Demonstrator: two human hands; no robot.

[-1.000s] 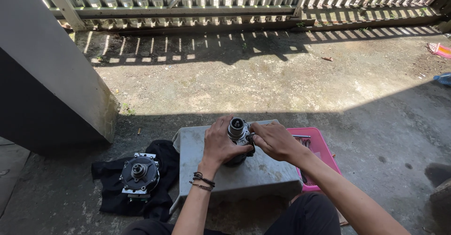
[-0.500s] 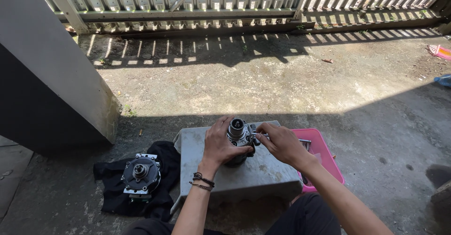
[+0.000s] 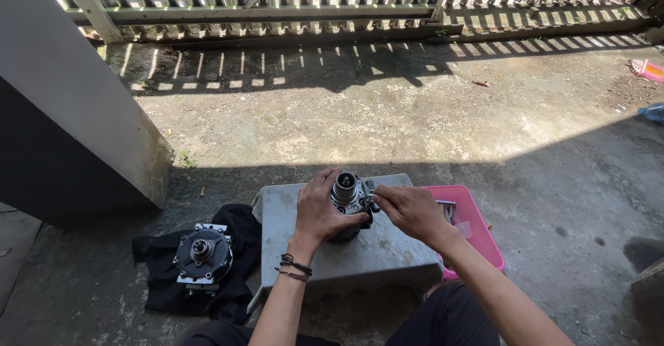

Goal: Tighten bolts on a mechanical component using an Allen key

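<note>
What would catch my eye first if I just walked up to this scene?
Two bare hands, left hand and right hand, grip an upright metal machine part on a grey slab. To the left, a round black part lies on a dark cloth; a pink tray sits at right.

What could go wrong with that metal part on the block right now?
The metal part stands upright on the grey block, steadied only by the left hand; it could tip if the grip loosens. The right hand works at its side, so anything small coming loose there could drop onto the concrete floor.
</note>
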